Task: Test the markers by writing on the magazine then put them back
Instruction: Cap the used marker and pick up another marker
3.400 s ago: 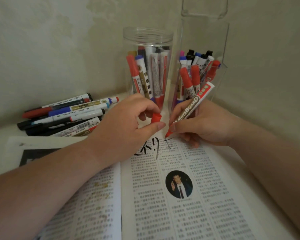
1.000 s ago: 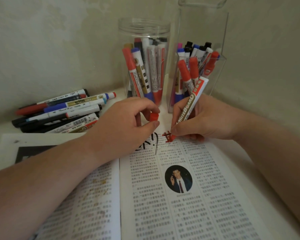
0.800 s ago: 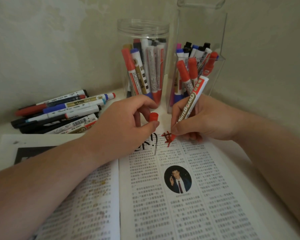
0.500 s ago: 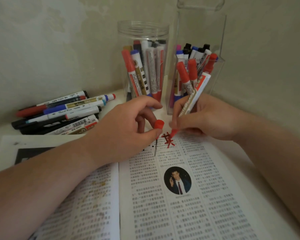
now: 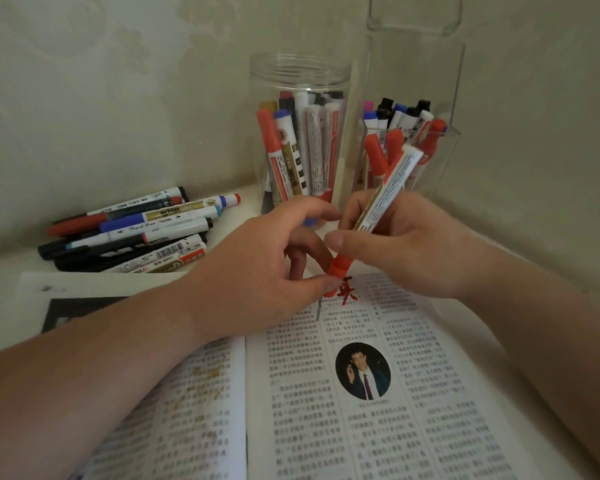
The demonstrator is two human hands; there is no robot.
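A desk (image 5: pixel 4 268) corner, home or office unclear: patterned wall (image 5: pixel 118 98), marker-filled jar (image 5: pixel 300 81), magazine (image 5: pixel 413 445).

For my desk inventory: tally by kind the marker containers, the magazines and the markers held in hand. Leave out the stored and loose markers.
Clear containers: 2, a round jar and a square holder.
Magazine: 1, lying open.
Marker in hand: 1, gripped by the right hand, red cap pinched by the left hand.
Total: 4.
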